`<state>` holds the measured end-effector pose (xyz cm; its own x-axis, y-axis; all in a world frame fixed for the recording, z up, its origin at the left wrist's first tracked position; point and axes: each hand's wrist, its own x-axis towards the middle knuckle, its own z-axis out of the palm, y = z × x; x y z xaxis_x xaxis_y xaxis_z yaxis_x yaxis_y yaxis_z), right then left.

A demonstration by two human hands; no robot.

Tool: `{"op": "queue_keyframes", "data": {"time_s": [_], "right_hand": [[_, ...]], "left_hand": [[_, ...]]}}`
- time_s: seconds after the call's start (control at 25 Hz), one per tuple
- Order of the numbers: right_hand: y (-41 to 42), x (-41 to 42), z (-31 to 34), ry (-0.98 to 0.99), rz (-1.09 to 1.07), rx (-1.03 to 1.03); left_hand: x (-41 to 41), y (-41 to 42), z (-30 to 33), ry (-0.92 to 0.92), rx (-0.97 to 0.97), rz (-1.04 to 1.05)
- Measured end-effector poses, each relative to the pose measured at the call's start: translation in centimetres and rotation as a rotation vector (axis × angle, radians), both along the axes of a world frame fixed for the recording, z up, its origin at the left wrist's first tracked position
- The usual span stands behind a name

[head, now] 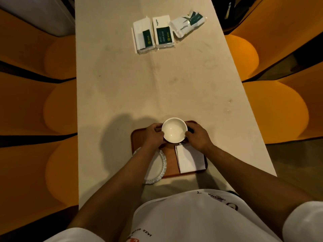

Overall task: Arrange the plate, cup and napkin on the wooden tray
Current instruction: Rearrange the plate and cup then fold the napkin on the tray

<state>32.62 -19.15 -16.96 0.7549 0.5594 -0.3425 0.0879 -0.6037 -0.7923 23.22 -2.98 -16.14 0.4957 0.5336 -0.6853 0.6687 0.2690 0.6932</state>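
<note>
A white cup (174, 130), empty and seen from above, is at the far part of the wooden tray (170, 160). My left hand (153, 136) grips its left side and my right hand (198, 137) grips its right side. Whether the cup rests on the tray or is just above it I cannot tell. A white plate (158, 165) with a fluted rim lies on the tray's near left corner, partly under my left forearm and overhanging the tray edge. A folded white napkin (190, 158) lies on the tray's near right part.
Three white tissue packs with dark green labels (163, 33) lie at the far end of the long cream table (157, 84). Orange rounded seats line both sides of the table. The tray sits near the table's front edge.
</note>
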Motion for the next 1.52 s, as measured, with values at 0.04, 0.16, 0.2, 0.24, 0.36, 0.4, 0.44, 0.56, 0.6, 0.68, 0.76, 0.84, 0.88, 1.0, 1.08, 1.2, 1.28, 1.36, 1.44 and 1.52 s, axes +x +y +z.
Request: {"op": "queue_keyframes", "data": {"time_s": [0.04,0.16,0.2,0.24,0.36,0.4,0.44,0.56,0.6,0.68,0.76,0.84,0.88,1.0,1.08,1.2,1.28,1.36,1.44,1.52], "right_hand": [[0.4,-0.3,0.1,0.0,0.014,0.009],[1.9,-1.0,0.0,0.072,0.05,0.062],[2.3,-1.2,0.0,0.091,0.05,0.067],[2.6,-1.5,-0.1,0.094,0.048,0.066],[3.3,-2.2,-0.3,0.089,0.051,0.055],[3.5,-2.3,-0.4,0.087,0.052,0.052],[3.5,-2.4,-0.4,0.084,0.054,0.045],[3.5,-2.3,-0.4,0.068,0.062,0.025],[3.5,-2.3,-0.3,0.062,0.064,0.023],[3.6,-2.3,-0.1,0.058,0.068,0.02],[3.6,-2.4,0.0,0.058,0.082,0.017],[3.2,-2.5,0.2,0.07,0.046,0.015],[2.7,-2.7,0.4,0.069,-0.012,0.035],[-0.1,-3.0,0.8,-0.088,-0.203,0.022],[-2.9,-3.1,0.4,-0.088,-0.262,-0.12],[-6.5,-4.1,-0.6,-0.034,-0.269,-0.302],[-7.8,-5.0,-0.5,-0.028,-0.281,-0.345],[-8.4,-5.8,-0.3,-0.011,-0.29,-0.356],[-8.8,-6.5,-0.1,0.021,-0.294,-0.382],[-9.1,-7.1,0.1,0.034,-0.264,-0.435]], "left_hand": [[-0.4,0.4,0.0,-0.002,-0.005,0.012],[-1.9,1.6,-0.1,0.013,0.024,0.046],[-2.3,2.0,-0.2,0.02,0.048,0.051],[-2.6,2.3,-0.3,0.026,0.065,0.055],[-3.1,3.1,-0.5,0.034,0.07,0.062],[-3.2,3.2,-0.5,0.035,0.073,0.06],[-3.3,3.3,-0.4,0.034,0.079,0.055],[-3.5,3.3,-0.4,0.03,0.085,0.049],[-3.5,3.3,-0.3,0.028,0.086,0.049],[-3.4,3.2,0.0,0.026,0.087,0.048],[-3.5,3.2,0.3,0.025,0.094,0.038],[-4.0,3.0,0.9,0.034,0.136,0.026],[-4.4,2.8,1.3,0.054,0.192,0.02],[-6.2,1.1,2.6,0.104,0.4,0.022],[-7.5,-1.1,2.9,0.006,0.406,-0.028],[-8.1,-4.1,2.1,-0.097,0.362,-0.303],[-7.4,-5.3,1.6,-0.101,0.394,-0.521],[-6.5,-5.8,1.3,-0.147,0.417,-0.662],[-5.3,-6.3,1.2,-0.202,0.48,-0.837],[-3.7,-6.9,0.9,-0.216,0.617,-1.09]]}}
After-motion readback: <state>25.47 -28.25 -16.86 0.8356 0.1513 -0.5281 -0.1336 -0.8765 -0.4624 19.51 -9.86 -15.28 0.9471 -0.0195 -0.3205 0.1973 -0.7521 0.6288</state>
